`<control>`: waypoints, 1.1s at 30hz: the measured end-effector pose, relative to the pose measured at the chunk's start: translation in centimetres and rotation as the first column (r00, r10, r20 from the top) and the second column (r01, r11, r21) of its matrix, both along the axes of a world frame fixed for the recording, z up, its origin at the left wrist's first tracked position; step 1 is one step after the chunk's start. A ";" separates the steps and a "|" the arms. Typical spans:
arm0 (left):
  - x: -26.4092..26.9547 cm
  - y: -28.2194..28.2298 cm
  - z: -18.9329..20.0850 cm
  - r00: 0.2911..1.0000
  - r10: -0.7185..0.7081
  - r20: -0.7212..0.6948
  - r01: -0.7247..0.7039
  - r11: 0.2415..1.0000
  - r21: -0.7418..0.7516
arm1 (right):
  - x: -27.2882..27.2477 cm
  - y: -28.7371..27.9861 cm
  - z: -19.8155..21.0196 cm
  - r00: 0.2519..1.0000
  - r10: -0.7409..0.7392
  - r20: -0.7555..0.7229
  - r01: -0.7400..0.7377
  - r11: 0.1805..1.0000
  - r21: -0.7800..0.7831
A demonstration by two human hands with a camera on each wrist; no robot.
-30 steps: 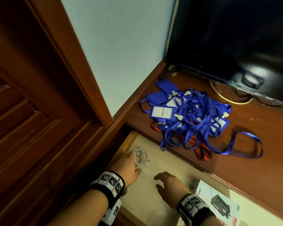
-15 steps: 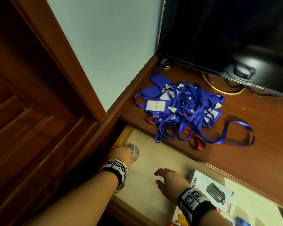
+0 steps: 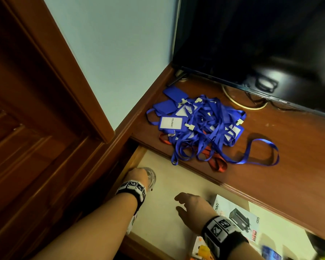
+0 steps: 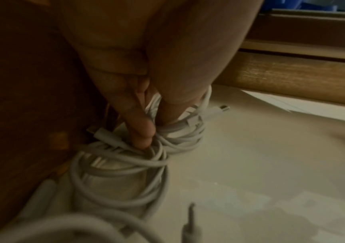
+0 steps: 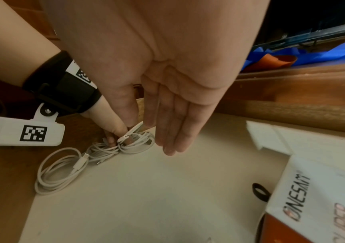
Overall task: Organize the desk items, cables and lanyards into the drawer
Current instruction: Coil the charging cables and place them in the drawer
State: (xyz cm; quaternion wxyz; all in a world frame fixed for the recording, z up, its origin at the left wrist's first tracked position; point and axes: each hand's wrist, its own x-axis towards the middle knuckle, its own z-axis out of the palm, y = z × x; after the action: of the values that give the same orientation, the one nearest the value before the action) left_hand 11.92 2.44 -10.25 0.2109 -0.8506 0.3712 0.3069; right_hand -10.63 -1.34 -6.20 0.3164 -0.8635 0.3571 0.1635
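A tangled pile of blue and red lanyards (image 3: 201, 126) with badge holders lies on the wooden desk top (image 3: 293, 171). Below it the drawer (image 3: 163, 218) stands pulled out. My left hand (image 3: 137, 175) reaches into its far left corner. There its thumb and fingers (image 4: 142, 138) pinch a coiled white cable (image 4: 121, 166). The right wrist view shows a second white coil (image 5: 59, 171) lying just beside that bundle (image 5: 134, 143). My right hand (image 3: 184, 203) hovers over the drawer floor, fingers (image 5: 173, 131) straight, holding nothing.
A white and orange product box (image 3: 238, 216) lies in the drawer to the right of my right hand, with a small black ring (image 5: 260, 191) beside it. A dark TV (image 3: 251, 44) stands at the back of the desk. A wooden door (image 3: 26, 128) is at left.
My left hand has carried the white cable left into the drawer's corner and now covers most of it. The right hand has stayed over the drawer floor.
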 end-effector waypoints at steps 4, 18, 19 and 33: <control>0.4 0.1 0.1 1.000 0.024 -0.005 -0.024 0.999 -0.046 | -0.7 -0.2 0.7 1.000 -0.020 0.007 0.020 1.000 0.002; -2.6 3.7 15.6 0.728 -0.106 -0.678 -0.535 0.530 -0.658 | -0.7 -0.7 9.3 0.762 -0.375 0.529 0.305 0.927 0.219; -2.9 3.8 17.1 0.701 -0.149 -0.698 -0.554 0.501 -0.664 | -0.5 -0.8 10.7 0.728 -0.397 0.559 0.298 0.918 0.263; -3.8 2.4 24.6 0.639 -0.271 -0.720 -0.668 0.267 -0.694 | -2.1 -4.1 17.9 0.316 -0.688 0.653 0.372 0.723 0.582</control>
State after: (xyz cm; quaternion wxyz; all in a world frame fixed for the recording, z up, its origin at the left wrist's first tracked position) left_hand 8.09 4.83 14.37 -0.5476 -0.6405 0.3974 0.3632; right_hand -12.73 -5.46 11.67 0.6197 -0.5932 0.3927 -0.3314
